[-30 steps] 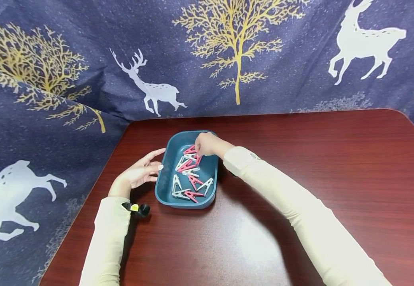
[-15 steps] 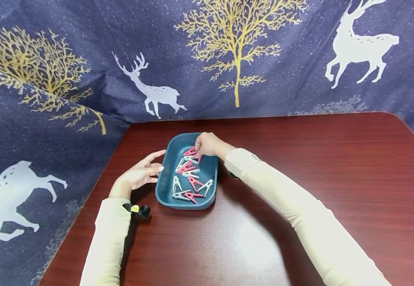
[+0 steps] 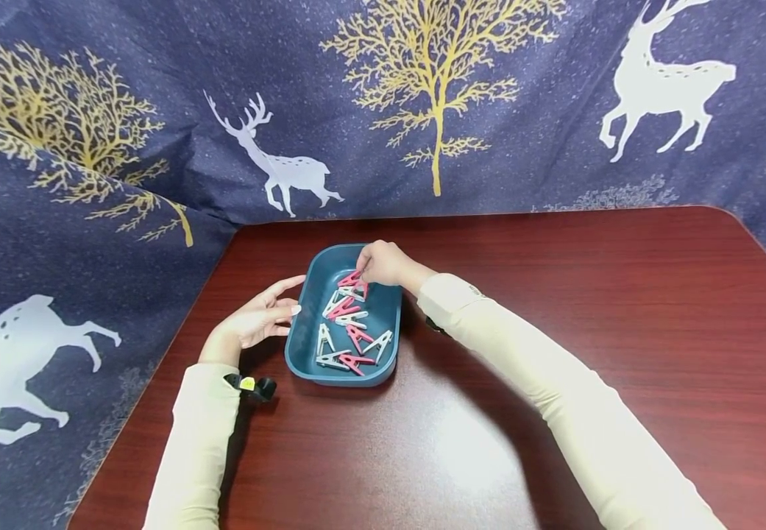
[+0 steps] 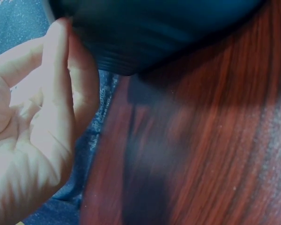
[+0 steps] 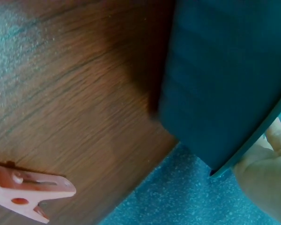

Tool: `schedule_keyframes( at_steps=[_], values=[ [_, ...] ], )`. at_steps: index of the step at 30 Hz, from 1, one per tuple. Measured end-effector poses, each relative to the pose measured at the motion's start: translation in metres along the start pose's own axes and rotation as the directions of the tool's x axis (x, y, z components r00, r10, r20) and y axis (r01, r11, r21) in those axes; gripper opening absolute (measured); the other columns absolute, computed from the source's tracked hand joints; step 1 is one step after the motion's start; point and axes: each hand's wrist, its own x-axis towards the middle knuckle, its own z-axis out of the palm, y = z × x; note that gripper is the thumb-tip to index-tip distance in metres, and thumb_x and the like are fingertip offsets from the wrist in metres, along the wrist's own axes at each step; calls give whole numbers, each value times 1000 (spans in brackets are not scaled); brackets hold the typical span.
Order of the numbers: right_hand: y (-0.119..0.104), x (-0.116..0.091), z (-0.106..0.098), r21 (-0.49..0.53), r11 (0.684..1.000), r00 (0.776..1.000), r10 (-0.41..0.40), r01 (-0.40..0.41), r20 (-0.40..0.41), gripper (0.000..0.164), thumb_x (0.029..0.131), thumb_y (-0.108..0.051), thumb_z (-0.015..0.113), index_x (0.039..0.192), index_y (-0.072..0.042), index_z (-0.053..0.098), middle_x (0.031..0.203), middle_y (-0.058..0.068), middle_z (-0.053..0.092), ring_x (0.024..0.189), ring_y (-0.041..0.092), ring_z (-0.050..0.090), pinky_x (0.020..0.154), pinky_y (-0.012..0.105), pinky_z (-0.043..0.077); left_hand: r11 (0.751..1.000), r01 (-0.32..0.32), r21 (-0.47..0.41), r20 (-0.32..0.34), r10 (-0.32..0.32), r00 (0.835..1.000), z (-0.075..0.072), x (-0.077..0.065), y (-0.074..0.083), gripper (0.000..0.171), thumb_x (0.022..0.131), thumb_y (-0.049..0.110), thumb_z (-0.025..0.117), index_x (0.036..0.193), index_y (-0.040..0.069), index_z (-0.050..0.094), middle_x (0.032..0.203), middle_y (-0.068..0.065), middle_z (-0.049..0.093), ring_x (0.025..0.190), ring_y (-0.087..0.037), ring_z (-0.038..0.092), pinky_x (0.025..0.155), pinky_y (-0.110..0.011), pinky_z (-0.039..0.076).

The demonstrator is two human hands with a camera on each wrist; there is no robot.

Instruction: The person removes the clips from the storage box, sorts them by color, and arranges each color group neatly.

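Note:
A blue plastic tub stands on the table, holding several pink and white clothespins. My left hand rests against its left side, fingertips touching the outer wall near the rim. In the left wrist view, that hand meets the dark tub wall. My right hand reaches over the tub's far right part, its thumb and fingers pinching a pink clothespin, partly hidden by the fingers. The right wrist view shows part of the right hand beyond the tub's rim.
Another pink clothespin shows against the tabletop in the right wrist view; my forearm may hide it from the head view. A reddish-brown wooden table extends far to the right. A dark blue patterned cloth hangs behind it.
My right hand has shifted slightly left, with the pink clothespin at its fingertips, and its finger and thumb show more. The left hand and the tub stay in place.

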Motion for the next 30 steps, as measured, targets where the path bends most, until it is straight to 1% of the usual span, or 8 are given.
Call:
schedule_keyframes(
  at_steps=[7, 11, 13, 16, 19, 24, 27, 30],
  values=[
    [2, -2, -2, 97, 995, 998, -8, 14, -55, 23, 82, -7, 70, 102, 1, 67, 100, 16, 71, 89, 24, 67, 77, 28, 54, 1000, -4, -10, -1, 4, 1000, 0, 0, 1, 64, 98, 4, 47, 152, 19, 16, 109, -2, 63, 89, -13, 67, 78, -31, 56],
    [4, -4, -3, 200, 980, 999, 12, -1, -53, 25, 83, -8, 70, 105, 3, 66, 102, 19, 70, 89, 33, 67, 74, 30, 55, 1000, 6, 3, -6, -6, 1000, -1, 0, -1, 63, 99, 4, 46, 152, 20, 16, 110, -1, 64, 91, -13, 67, 79, -31, 56],
    [5, -5, -3, 253, 967, 998, 18, -4, -54, 27, 83, -8, 70, 106, 5, 65, 103, 20, 70, 90, 37, 66, 76, 34, 56, 1000, 11, 9, -7, -11, 1000, -1, 0, -2, 63, 99, 4, 46, 152, 21, 16, 110, -1, 63, 92, -13, 67, 80, -31, 56],
    [7, -7, -3, 339, 941, 997, 26, -2, -68, 29, 83, -7, 70, 107, 7, 64, 104, 22, 69, 92, 41, 65, 81, 42, 55, 1000, 14, 12, -8, -13, 1000, 1, 0, -1, 63, 99, 4, 46, 152, 21, 16, 110, -1, 63, 92, -13, 67, 80, -31, 56],
    [10, -8, -3, 427, 904, 996, 39, 1, -85, 29, 83, -7, 71, 106, 9, 63, 105, 24, 68, 93, 43, 63, 85, 46, 53, 1000, 12, 13, -7, -12, 1000, 2, 0, 1, 63, 99, 4, 45, 152, 20, 15, 111, -2, 63, 92, -13, 67, 80, -31, 56],
    [11, -10, -5, 536, 844, 993, 69, -6, -97, 28, 83, -6, 71, 104, 10, 62, 105, 26, 67, 96, 44, 64, 84, 43, 54, 1000, 4, 1, 1, -4, 1000, 2, -1, 2, 63, 99, 3, 45, 152, 19, 15, 109, -1, 64, 91, -13, 67, 80, -31, 56],
    [12, -10, -5, 584, 812, 991, 85, -7, -107, 27, 83, -4, 70, 104, 10, 62, 104, 26, 67, 93, 40, 66, 81, 40, 55, 1000, 2, -5, 5, -2, 1000, 1, 0, 1, 64, 99, 3, 46, 152, 19, 15, 108, -1, 64, 90, -14, 67, 79, -31, 56],
    [14, -10, -5, 629, 777, 988, 97, -2, -118, 25, 83, -2, 71, 103, 11, 63, 103, 26, 68, 86, 33, 69, 81, 42, 55, 1000, 5, -4, 6, -5, 1000, 0, 1, 0, 64, 99, 3, 46, 152, 20, 15, 109, -1, 64, 90, -14, 67, 79, -31, 56]
  ],
)
